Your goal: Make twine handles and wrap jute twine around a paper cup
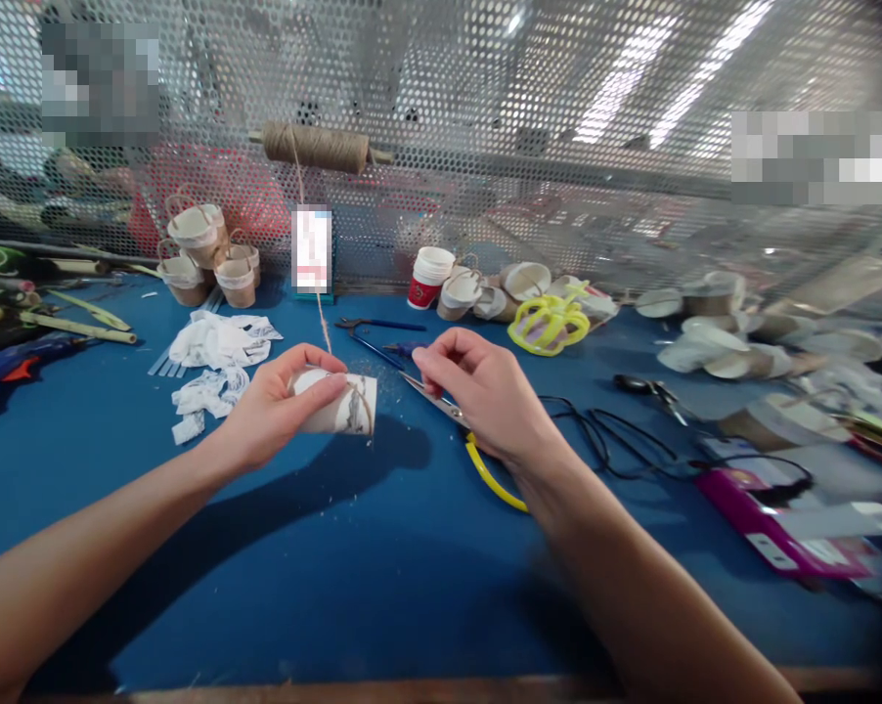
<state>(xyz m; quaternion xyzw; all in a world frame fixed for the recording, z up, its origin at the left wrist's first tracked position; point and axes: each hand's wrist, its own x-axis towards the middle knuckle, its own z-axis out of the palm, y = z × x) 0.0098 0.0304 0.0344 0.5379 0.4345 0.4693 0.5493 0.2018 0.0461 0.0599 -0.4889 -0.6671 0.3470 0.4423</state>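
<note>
My left hand (284, 406) is wrapped round a small white paper cup (349, 406) lying on its side in the grip, with a dark printed pattern and a strand of brown twine round it. From the twine spool (315, 147) on the mesh wall, a strand of twine (322, 318) runs down to this cup. My right hand (485, 386) has its thumb and fingertips pressed together; anything between them is too small to make out. Partly beneath that hand are scissors with yellow handles (492, 479). Pliers with blue handles (372, 342) lie just beyond.
Several twine-handled cups (236, 274) stand back left, near white lace strips (221, 342). A blue glue gun (16, 376) sits at far left. Stacked red-and-white cups (431, 277), a yellow wire basket (548, 323), black cable (609, 440) and a purple power strip (778, 528) are rightward.
</note>
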